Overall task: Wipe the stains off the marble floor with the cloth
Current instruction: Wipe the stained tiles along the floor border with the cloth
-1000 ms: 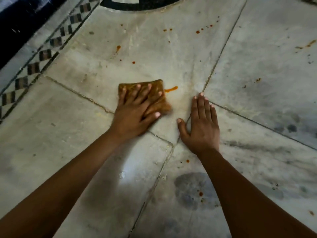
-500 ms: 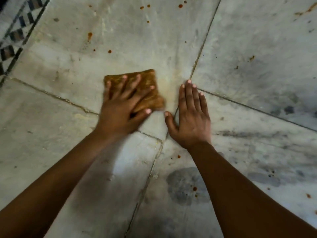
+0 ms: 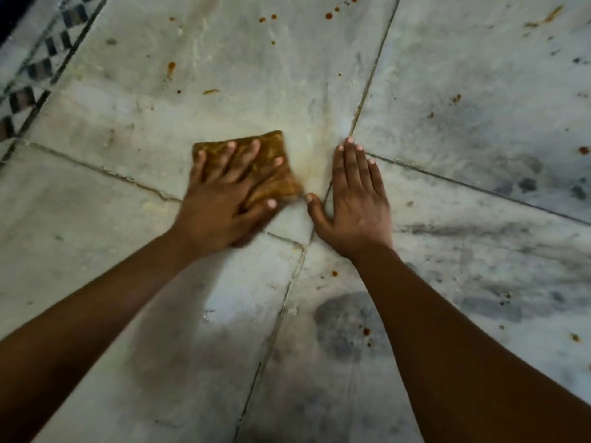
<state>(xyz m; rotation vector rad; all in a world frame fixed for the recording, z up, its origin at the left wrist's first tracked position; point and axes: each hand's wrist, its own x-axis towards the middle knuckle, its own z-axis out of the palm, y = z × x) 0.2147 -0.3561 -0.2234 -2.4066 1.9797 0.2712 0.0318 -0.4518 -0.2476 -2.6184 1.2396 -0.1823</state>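
Observation:
A folded brown cloth [image 3: 281,183] lies flat on the pale marble floor [image 3: 256,91] near where several tile seams meet. My left hand [image 3: 224,199] presses down on it with straight, spread fingers. Just to the right, my right hand [image 3: 355,199] lies flat on the bare marble, fingers together, thumb almost touching the cloth's corner. Between the two hands a faint yellowish smear [image 3: 315,161] shows on the stone. Small orange-red stains dot the floor: a drip [image 3: 171,68] at upper left, spots [image 3: 329,16] at the top, one [image 3: 334,273] beside my right wrist.
A black-and-white patterned border [image 3: 35,78] runs along the upper left. Dark grey smudges [image 3: 345,318] mark the tiles on the right and below. More orange specks [image 3: 456,98] are scattered on the right tile.
The orange streak right of the cloth a second ago is gone, leaving a faint smear. The cloth under my left hand has slid slightly. My right hand stays flat.

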